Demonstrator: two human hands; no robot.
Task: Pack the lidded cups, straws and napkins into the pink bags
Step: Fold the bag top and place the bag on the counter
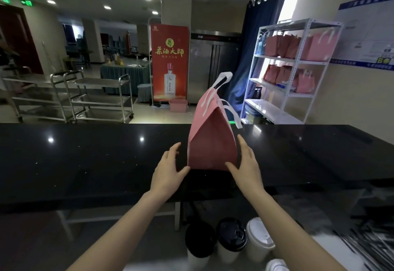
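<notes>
A pink bag (pixel 212 140) with white handles stands upright on the black counter (pixel 85 153), its top pinched together. My left hand (pixel 168 167) is at its lower left, fingers spread, thumb touching the bag's bottom corner. My right hand (pixel 245 161) lies flat against the bag's right side, thumb at its base. Below the counter's near edge stand lidded cups: two with black lids (pixel 199 238) (pixel 231 236) and one with a white lid (pixel 259 235). A bundle of dark straws (pixel 366 247) lies blurred at the lower right.
A white metal shelf (pixel 292 70) at the back right holds several more pink bags (pixel 283 45). Steel trolleys (pixel 100 97) stand beyond the counter at left. A red banner (pixel 169 61) and a steel fridge (pixel 213 65) are behind the bag.
</notes>
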